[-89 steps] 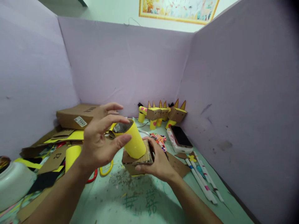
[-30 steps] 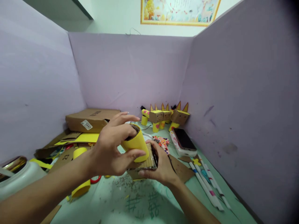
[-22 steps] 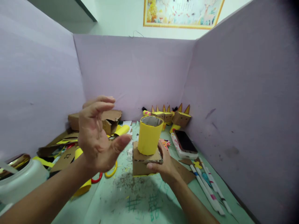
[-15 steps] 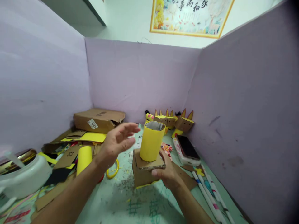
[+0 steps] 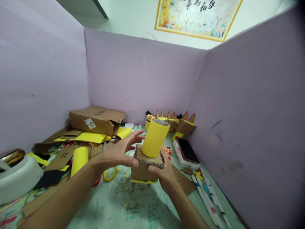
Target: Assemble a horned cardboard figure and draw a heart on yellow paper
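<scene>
Right hand (image 5: 164, 173): grips the near right corner of a small cardboard box (image 5: 143, 167), thumb on its top edge, fingers wrapped beneath.
Yellow tube (image 5: 154, 138): stands on top of the box, leaning slightly, open end up.
Left hand (image 5: 119, 152): open, fingers spread, thumb touching the box's left top edge, fingertips close to the tube without gripping it.
Table (image 5: 114, 206): green, scribbled and littered with dark crumbs.
Left side: a loose yellow roll (image 5: 79, 159), cardboard scraps, a flat carton (image 5: 96, 120).
Back corner: cardboard animal figures (image 5: 181, 122).
Right side: a phone (image 5: 187, 151) and marker pens (image 5: 207, 194).
</scene>
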A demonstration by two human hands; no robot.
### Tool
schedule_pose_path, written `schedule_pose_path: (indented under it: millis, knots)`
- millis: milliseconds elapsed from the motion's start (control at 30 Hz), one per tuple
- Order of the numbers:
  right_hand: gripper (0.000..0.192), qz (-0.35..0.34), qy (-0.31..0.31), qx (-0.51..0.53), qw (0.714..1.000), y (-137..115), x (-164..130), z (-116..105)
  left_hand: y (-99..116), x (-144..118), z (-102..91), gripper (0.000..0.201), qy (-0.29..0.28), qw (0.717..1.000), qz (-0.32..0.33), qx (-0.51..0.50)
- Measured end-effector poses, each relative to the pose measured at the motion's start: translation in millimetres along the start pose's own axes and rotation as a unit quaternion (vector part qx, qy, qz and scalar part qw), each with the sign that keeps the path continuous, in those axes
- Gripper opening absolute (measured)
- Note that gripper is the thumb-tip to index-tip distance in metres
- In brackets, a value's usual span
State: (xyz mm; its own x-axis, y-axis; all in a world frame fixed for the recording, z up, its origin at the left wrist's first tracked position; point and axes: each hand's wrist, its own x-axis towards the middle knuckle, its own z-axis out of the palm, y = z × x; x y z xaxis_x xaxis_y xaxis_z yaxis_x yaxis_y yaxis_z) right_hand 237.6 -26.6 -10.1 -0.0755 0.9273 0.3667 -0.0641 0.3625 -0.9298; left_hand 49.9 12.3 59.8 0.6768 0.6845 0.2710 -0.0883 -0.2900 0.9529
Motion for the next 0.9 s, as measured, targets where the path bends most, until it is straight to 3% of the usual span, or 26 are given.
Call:
schedule_pose_path:
  millis: [133,300,500,700,800,900]
  knots:
    - [0.077,-0.006,0.005,0.056,0.998,-2,1,-1,-18,-8,10.8,0.102,0.025,0.998,-0.051,0.002]
    - [0.077,0.026,-0.011,0.055,0.998,2,1,-1,-39,-18,31.7,0.074,0.115,0.988,-0.053,-0.092]
    - [0.067,0.001,0.057,0.157,0.986,-21,16,-25,-47,-27,34.3,0.068,0.080,0.966,-0.074,-0.236]
    - [0.071,-0.022,-0.061,0.170,0.983,-62,42,-16,-45,-28,47.7,0.069,0.051,0.966,-0.067,-0.245]
    - [0.061,-0.015,-0.104,0.242,0.965,-67,50,-8,-41,-28,51.6,0.068,0.042,0.974,-0.081,-0.206]
    - [0.051,0.015,-0.103,0.278,0.955,-64,54,-6,-41,-29,53.2,0.068,0.043,0.975,-0.083,-0.203]
